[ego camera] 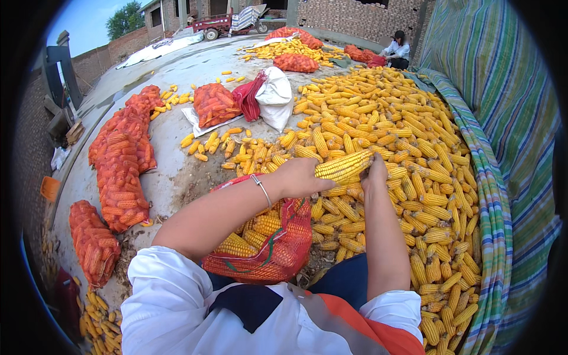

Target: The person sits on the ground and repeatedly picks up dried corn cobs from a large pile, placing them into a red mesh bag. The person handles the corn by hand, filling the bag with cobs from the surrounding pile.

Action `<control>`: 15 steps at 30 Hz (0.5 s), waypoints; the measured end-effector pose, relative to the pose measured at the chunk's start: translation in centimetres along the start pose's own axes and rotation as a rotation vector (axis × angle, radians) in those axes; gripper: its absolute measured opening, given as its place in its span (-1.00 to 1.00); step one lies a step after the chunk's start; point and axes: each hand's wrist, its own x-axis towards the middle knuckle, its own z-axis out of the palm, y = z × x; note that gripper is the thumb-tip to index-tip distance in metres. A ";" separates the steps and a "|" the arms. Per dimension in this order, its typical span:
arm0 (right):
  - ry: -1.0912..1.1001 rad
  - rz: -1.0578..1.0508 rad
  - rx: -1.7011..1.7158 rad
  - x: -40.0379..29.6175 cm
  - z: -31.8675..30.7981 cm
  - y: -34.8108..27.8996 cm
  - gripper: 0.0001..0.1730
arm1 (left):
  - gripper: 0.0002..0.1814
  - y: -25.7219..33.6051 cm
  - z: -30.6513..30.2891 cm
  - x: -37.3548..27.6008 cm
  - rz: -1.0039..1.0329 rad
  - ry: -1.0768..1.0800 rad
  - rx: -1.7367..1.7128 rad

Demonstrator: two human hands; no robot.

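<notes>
An ear of yellow corn [344, 167] spans the gap between my hands, above the edge of a large heap of husked corn ears [395, 133]. My left hand [299, 177], with a metal bangle [262, 191] on the wrist, is closed around the ear's left part. At its right end, my right hand [375, 171] has its fingers on the ear; the palm is hidden. Below my left forearm, a red mesh bag [284, 253] stands open with corn ears [253, 235] inside, close in front of my body.
Filled red mesh bags [117, 173] lie in a row at the left. Further off are another filled bag [215, 104] and a white sack [275, 95]. A striped tarpaulin [501, 111] borders the heap on the right. A person [398, 51] crouches at the far edge.
</notes>
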 end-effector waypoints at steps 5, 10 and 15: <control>-0.014 -0.294 -1.616 -3.2 -0.2 0.5 -0.09 | -0.15 -4.1 -4.1 -3.3 -0.159 0.081 -0.272; -0.445 -0.317 -1.541 -10.6 5.3 3.2 0.18 | -0.22 -9.1 -5.6 -8.5 -0.286 0.160 -0.163; -0.696 -0.368 -1.721 -9.0 3.2 8.1 -0.17 | -0.32 -8.8 -4.8 -13.0 -0.320 0.046 -0.236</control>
